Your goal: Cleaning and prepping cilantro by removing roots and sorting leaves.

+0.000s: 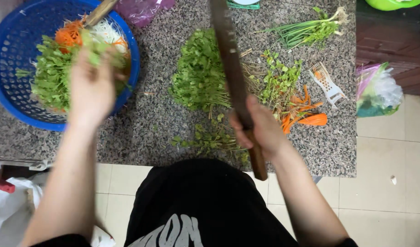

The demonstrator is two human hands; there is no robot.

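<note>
My left hand (92, 87) is over the blue perforated basket (9, 87) at the left, fingers among the green leaves (52, 75) there; whether it grips any I cannot tell. The basket also holds shredded carrot and white shreds (89, 32). My right hand (260, 128) grips the wooden handle of a long knife (228, 55), blade pointing away over the granite counter (150, 123). A pile of green herbs (201, 73) lies just left of the blade.
Carrot peels (306, 114) and a white peeler (328, 84) lie right of the knife. Green onions (306, 29) are at the back. A plastic bag (377, 91) sits past the counter's right edge. A wooden stick (100, 11) leans in the basket.
</note>
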